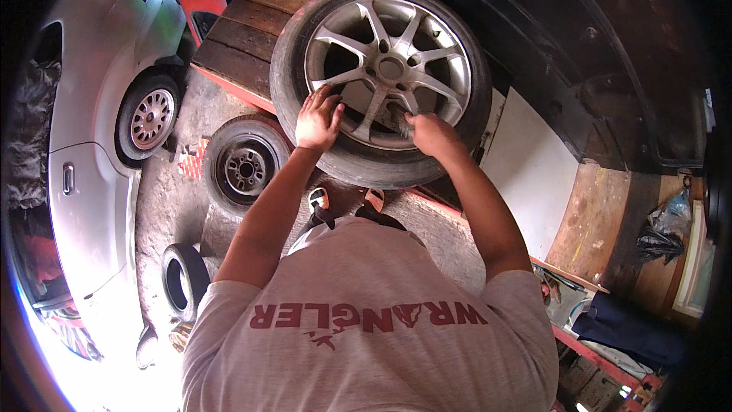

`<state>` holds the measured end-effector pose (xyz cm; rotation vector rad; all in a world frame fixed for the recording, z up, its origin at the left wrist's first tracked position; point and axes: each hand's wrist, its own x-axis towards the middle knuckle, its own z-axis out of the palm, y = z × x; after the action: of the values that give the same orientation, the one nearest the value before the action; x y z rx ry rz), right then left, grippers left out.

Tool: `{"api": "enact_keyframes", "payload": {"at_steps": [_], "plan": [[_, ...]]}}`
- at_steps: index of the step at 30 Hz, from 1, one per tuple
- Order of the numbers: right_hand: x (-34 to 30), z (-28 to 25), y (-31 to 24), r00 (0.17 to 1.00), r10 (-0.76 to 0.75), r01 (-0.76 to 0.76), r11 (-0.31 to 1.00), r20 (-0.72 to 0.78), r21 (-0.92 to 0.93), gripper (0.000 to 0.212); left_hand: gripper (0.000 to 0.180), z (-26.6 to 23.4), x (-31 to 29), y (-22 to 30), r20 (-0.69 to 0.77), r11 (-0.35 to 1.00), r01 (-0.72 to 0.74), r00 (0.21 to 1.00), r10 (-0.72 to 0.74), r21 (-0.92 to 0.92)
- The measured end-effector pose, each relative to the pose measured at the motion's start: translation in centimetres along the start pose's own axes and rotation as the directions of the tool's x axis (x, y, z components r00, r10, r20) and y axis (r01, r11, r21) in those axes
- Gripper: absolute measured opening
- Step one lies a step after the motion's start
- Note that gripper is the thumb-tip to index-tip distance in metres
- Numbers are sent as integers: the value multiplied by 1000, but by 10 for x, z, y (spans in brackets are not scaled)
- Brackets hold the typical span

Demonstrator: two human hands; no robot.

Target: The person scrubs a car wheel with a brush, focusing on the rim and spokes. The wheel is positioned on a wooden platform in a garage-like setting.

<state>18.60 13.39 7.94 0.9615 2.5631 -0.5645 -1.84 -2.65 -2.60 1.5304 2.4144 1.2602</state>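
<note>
Our alloy wheel [381, 80] lies flat on the wooden platform [244, 30], straight ahead. Our left hand [318, 119] spreads open on the tyre's near edge; our right hand [429, 133] closes around a spoke, reaching deeper.

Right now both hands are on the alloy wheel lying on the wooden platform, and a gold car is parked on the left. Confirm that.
Not quite: the car is silver-white, not gold. The head view shows it. The rest holds: the left hand and the right hand are on the alloy wheel lying on the wooden platform.
</note>
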Motion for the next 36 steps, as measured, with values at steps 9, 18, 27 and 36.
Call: {"api": "enact_keyframes", "payload": {"at_steps": [9, 18, 27, 36], "plan": [[-24, 10, 10, 994, 84, -79, 994, -68, 76, 45, 31, 0, 1, 0, -18, 999, -27, 999, 27, -18], [-54, 30, 13, 972, 144, -83, 950, -186, 299, 49, 29, -1, 1, -1, -21, 999, -50, 999, 50, -13], [-38, 47, 31, 924, 44, 44, 975, -380, 219, 55, 29, 6, 6, 4, 5, 997, -77, 997, 77, -2], [-62, 84, 5, 893, 57, 64, 966, -447, 252, 55, 30, 2, 5, 7, 11, 999, -40, 999, 41, -27]]}}
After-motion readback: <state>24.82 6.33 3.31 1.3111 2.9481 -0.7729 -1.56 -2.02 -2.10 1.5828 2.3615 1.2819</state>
